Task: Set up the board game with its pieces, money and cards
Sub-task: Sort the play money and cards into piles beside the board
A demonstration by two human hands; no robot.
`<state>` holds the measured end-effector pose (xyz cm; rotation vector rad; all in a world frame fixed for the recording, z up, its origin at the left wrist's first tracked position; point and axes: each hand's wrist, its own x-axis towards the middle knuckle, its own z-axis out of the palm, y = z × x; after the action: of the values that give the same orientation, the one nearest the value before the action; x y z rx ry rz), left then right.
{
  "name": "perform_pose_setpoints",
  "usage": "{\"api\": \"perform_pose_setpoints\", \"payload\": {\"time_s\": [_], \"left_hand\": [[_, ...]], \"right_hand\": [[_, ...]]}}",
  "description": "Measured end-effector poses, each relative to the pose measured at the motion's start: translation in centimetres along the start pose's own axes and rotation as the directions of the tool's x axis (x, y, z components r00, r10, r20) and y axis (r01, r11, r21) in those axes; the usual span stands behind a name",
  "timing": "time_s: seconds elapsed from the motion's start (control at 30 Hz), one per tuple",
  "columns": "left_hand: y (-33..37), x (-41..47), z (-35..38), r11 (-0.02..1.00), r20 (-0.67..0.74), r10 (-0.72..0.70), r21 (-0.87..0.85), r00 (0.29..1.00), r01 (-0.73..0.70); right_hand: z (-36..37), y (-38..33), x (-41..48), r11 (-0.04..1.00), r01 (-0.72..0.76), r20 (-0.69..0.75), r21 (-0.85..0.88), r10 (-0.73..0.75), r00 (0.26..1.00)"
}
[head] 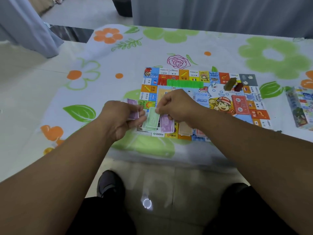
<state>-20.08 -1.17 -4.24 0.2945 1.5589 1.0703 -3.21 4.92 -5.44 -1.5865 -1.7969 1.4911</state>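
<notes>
Knees in dark trousers and one shoe [110, 184] sat nearest, over a tiled floor. Both forearms reached out to the counter [220, 48], which carried a flowered cloth. The board [221, 102] lay flat on it, right of centre.

The left hand [122, 116] was closed round a bundle [133, 103] of purple notes at the board's near-left corner. The right hand [176, 106] pinched the far end of a green note [151, 118], which lay on or just above a green pile [149, 128] at the board's near edge; contact could not be confirmed. Just right of that lay a purple pile [166, 123], then a tan pile [185, 129] partly hidden by the right wrist.

Farther in were a row of green houses [184, 83], a die [214, 85], an olive piece [229, 83] beside a red piece [238, 87], and red cards [238, 104]. A box [301, 107] stood at the counter's right edge, well apart.

Assessment: sorting the money by colour was the step in hand; pieces and cards appeared placed. The next move calls for releasing the green note squarely on its pile, then drawing one note off the bundle and matching its colour. Thin notes may slide or lift in pairs.
</notes>
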Motion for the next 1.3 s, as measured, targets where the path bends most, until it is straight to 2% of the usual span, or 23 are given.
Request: {"api": "perform_pose_setpoints", "payload": {"time_s": [0.37,0.53,0.77,0.97,1.3], "left_hand": [[0.2,-0.3,-0.2,1.0,0.076,-0.012,-0.004,0.997,0.012],[0.2,-0.6,0.2,0.998,0.159,-0.044,-0.041,0.986,0.051],[-0.3,-0.9,1.2,0.999,0.205,-0.037,-0.015,0.978,0.041],[-0.4,-1.3,2.0,0.998,0.251,-0.06,0.021,0.966,0.057],[-0.2,-0.6,1.5,0.995,0.118,-0.077,0.067,0.99,0.07]], "right_hand": [[1.1,0.0,0.6,0.99,0.035,-0.02,-0.133,-0.038,0.999],[0.6,-0.2,0.3,0.993,0.059,-0.043,-0.104,-0.064,0.997],[-0.2,-0.7,-0.5,0.998,0.034,-0.028,0.058,-0.033,0.999],[-0.9,-0.6,-0.9,0.997,0.056,-0.007,0.058,-0.056,0.998],[-2.0,0.5,-1.0,0.994,-0.088,0.017,-0.065,0.089,0.996]]}}
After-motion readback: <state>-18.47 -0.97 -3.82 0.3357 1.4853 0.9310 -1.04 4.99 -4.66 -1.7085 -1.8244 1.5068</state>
